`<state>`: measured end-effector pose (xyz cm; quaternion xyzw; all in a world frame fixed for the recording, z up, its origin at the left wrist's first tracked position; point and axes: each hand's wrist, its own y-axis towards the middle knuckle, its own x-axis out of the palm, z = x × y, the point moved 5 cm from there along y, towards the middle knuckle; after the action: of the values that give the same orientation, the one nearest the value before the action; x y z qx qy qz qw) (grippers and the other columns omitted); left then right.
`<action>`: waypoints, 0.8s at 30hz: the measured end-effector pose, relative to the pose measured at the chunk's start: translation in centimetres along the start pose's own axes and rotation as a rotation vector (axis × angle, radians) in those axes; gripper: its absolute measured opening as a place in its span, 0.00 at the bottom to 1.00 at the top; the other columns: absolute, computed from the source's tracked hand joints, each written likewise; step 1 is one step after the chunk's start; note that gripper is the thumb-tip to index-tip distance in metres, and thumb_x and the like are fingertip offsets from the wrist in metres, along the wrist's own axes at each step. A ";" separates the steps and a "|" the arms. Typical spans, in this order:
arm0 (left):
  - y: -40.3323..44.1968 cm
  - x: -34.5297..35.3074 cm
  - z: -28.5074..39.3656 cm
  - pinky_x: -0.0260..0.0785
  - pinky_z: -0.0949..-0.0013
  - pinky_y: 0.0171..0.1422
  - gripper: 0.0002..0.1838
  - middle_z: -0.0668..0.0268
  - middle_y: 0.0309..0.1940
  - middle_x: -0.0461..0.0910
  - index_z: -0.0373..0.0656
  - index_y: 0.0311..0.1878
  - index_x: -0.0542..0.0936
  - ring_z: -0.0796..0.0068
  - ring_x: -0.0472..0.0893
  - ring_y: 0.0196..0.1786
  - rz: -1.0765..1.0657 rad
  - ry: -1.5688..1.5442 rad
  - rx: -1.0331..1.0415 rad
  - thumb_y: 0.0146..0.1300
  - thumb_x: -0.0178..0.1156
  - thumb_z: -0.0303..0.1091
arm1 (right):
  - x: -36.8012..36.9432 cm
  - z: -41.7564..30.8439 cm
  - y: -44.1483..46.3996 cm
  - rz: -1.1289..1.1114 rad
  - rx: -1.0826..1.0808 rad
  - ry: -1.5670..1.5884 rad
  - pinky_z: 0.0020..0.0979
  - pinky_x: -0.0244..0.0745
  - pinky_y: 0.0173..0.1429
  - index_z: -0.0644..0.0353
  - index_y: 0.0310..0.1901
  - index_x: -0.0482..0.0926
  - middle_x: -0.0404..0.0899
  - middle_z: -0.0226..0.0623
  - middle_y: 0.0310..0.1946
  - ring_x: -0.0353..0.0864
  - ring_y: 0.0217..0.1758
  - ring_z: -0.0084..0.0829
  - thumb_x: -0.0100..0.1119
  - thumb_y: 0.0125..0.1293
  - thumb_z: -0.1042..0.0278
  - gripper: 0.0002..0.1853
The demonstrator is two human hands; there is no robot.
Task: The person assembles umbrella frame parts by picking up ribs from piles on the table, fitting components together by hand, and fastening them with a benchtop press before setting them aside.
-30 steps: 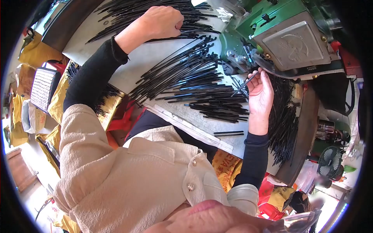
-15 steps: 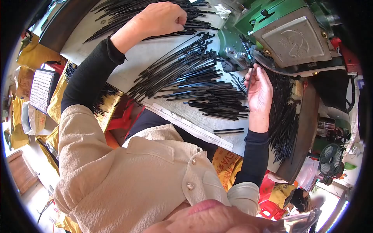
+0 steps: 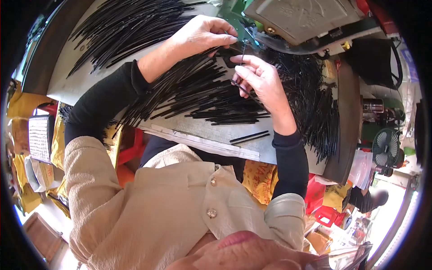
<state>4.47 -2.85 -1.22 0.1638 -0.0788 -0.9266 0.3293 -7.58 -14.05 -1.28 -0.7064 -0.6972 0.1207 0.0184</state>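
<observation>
My left hand [image 3: 204, 36] is closed beside the green machine, thumb and forefinger pinched together. What sits between those fingertips is too small to make out. Close by, just below and to its right, my right hand [image 3: 261, 81] has its fingers curled around a thin black rod [image 3: 243, 87] that crosses the palm. Its forefinger reaches up near a thin upright piece under the machine [image 3: 301, 20]. Beneath both hands lies a spread of black rods [image 3: 193, 92], some with bent ends. Another dense pile of black rods [image 3: 130, 31] covers the far left.
A tangled heap of black rods [image 3: 321, 126] lies to the right, against the dark wooden table edge [image 3: 348, 130]. Two loose rods [image 3: 249, 137] rest near the front of the pale tabletop [image 3: 220, 131]. A small fan [image 3: 386, 146] stands beyond at right.
My left hand has moved right from over the far rods to the machine. My right hand now sits closer to it, its fingers curled around a rod. The view has shifted.
</observation>
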 end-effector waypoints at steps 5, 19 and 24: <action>0.0 1.1 -0.1 0.63 0.83 0.26 0.14 0.70 0.29 0.77 0.41 0.48 0.77 0.87 0.71 0.26 -0.082 -0.041 -0.086 0.62 0.56 0.37 | -0.4 0.0 0.0 0.020 -0.004 -0.006 0.16 0.65 0.22 0.68 0.49 0.71 0.75 0.32 0.25 0.71 0.18 0.16 0.50 0.64 0.69 0.15; 0.7 1.5 0.2 0.62 0.82 0.28 0.15 0.70 0.30 0.76 0.42 0.48 0.78 0.87 0.70 0.27 -0.043 -0.035 -0.008 0.61 0.57 0.38 | -0.7 -0.5 0.0 0.018 -0.021 0.082 0.15 0.65 0.20 0.68 0.48 0.71 0.76 0.33 0.26 0.71 0.18 0.16 0.50 0.64 0.71 0.14; 0.8 1.5 0.4 0.64 0.82 0.29 0.15 0.70 0.31 0.77 0.42 0.49 0.77 0.86 0.71 0.28 -0.051 0.045 -0.018 0.61 0.57 0.39 | -0.8 -0.3 0.1 0.040 -0.025 0.052 0.15 0.65 0.20 0.68 0.48 0.71 0.76 0.33 0.26 0.71 0.18 0.16 0.50 0.64 0.71 0.14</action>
<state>3.70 -4.38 -1.05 0.1838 -0.0586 -0.9314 0.3086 -7.45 -14.82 -0.85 -0.7232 -0.6838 0.0939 0.0249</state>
